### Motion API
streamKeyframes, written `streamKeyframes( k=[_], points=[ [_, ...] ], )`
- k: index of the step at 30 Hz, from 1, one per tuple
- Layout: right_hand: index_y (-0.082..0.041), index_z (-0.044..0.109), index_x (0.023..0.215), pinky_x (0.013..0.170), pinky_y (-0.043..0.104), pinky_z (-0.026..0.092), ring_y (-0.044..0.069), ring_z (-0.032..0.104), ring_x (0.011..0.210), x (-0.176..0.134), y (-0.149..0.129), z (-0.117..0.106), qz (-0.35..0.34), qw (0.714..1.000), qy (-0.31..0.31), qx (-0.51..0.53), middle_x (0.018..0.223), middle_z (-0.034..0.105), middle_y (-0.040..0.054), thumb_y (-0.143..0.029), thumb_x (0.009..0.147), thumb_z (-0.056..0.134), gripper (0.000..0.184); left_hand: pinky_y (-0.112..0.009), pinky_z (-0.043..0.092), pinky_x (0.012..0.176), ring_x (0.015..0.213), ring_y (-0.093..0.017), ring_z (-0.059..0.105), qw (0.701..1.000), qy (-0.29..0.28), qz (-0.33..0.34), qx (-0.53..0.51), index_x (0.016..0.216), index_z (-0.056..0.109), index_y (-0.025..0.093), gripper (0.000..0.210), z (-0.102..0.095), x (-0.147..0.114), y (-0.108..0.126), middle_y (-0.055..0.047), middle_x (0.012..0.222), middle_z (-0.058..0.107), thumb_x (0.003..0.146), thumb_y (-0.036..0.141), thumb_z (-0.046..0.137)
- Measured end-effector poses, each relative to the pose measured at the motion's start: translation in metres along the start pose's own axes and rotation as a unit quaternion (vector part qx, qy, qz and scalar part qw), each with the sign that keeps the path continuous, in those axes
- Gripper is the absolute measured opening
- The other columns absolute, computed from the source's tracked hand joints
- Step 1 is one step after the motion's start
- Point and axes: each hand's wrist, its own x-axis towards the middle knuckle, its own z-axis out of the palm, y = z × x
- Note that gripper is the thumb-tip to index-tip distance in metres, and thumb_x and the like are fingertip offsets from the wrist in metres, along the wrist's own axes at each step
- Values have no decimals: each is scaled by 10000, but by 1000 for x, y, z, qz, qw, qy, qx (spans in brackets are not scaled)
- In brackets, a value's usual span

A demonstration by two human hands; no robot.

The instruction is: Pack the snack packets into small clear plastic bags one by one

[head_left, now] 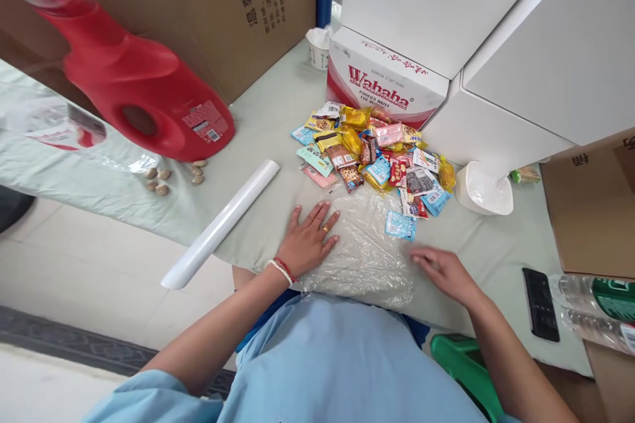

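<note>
A sheet of clear, wrinkled plastic film (367, 254) lies on the cloth-covered table in front of me. My left hand (307, 241) rests flat on its left edge, fingers spread. Just off the right edge is my right hand (444, 274), fingers loosely bent, thumb apart, with nothing visible in it. One small blue packet (401, 226) lies on the upper right part of the film. Beyond the film spreads a pile of wrapped snacks (350, 155) in yellow, red, blue and pink wrappers.
A white roll (223, 221) crosses the table's left front edge. Farther left are a large red jug (153, 92) and several nuts (162, 190). Behind the snacks stands a Wahaha carton (387, 73). On the right are a white bowl (483, 201), a phone (540, 304) and plastic bottles (590, 294).
</note>
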Motion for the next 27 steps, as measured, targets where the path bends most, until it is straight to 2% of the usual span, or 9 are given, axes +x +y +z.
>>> streamKeyframes(
  k=[3, 5, 7, 9, 12, 17, 21, 23, 27],
  points=[
    [-234, 739, 1206, 970, 477, 556, 290, 690, 1065, 96, -35, -7, -66, 990, 34, -120, 1145, 764, 114, -322, 1051, 462, 330, -642, 89, 1282, 1584, -273, 289, 1000, -2, -3, -5, 1599, 386, 279, 583, 1, 0, -1, -108, 1712, 293, 1068, 512, 329],
    [-179, 685, 1313, 1045, 484, 488, 325, 590, 1220, 165, -64, -2, -95, 972, 37, -212, 1225, 725, 159, -255, 1024, 481, 362, -640, 86, 1283, 1584, -269, 289, 1000, 0, -6, -6, 1602, 380, 281, 583, 1, 0, -1, -104, 1711, 294, 1069, 511, 325],
    [-147, 620, 1393, 1084, 494, 429, 354, 480, 1330, 223, -91, 8, -81, 956, 38, -280, 1273, 699, 188, -298, 1012, 533, 419, -634, 83, 1285, 1585, -265, 286, 1000, 4, -6, -6, 1604, 376, 283, 581, 2, -1, -1, -100, 1711, 297, 1071, 508, 318],
    [-121, 624, 1373, 1054, 535, 408, 392, 454, 1320, 266, -109, 20, -27, 944, 47, -325, 1274, 691, 218, -401, 994, 584, 472, -624, 89, 1287, 1582, -263, 294, 1000, 8, -7, -6, 1600, 387, 288, 580, 3, -1, -1, -98, 1704, 315, 1070, 514, 317],
    [-115, 689, 1257, 1013, 546, 396, 402, 465, 1283, 297, -116, 36, 15, 932, 45, -359, 1264, 691, 233, -415, 1003, 562, 413, -614, 108, 1288, 1575, -259, 308, 1000, 12, -11, -9, 1586, 412, 291, 579, 5, -1, -1, -93, 1695, 343, 1068, 532, 312],
    [-121, 699, 1248, 1001, 518, 412, 385, 495, 1228, 284, -97, 23, 16, 945, 96, -311, 1195, 721, 216, -244, 1021, 452, 357, -614, 115, 1287, 1573, -254, 312, 1000, 21, -11, -17, 1585, 409, 293, 576, 6, -1, -2, -90, 1698, 342, 1068, 530, 318],
    [-161, 666, 1341, 1034, 507, 441, 344, 552, 1163, 223, -77, -5, -64, 964, 186, -180, 1233, 719, 163, -298, 1024, 447, 409, -617, 115, 1289, 1572, -273, 315, 999, 29, -12, -31, 1589, 408, 299, 574, 5, -3, -3, -93, 1691, 356, 1063, 519, 344],
    [-213, 661, 1358, 1054, 513, 452, 329, 564, 1192, 179, -67, -7, -119, 963, 205, -125, 1251, 715, 136, -360, 1028, 479, 404, -620, 114, 1289, 1572, -276, 315, 999, 31, -9, -41, 1586, 416, 295, 571, 5, -3, -4, -97, 1689, 358, 1064, 512, 343],
    [-326, 697, 1304, 1093, 545, 452, 294, 591, 1241, 102, -44, 23, -156, 976, 110, -108, 1275, 731, 75, -277, 1033, 466, 360, -633, 98, 1287, 1575, -284, 310, 998, 34, -5, -57, 1579, 430, 291, 555, 5, -3, -4, -102, 1691, 352, 1066, 484, 343]
  ],
)
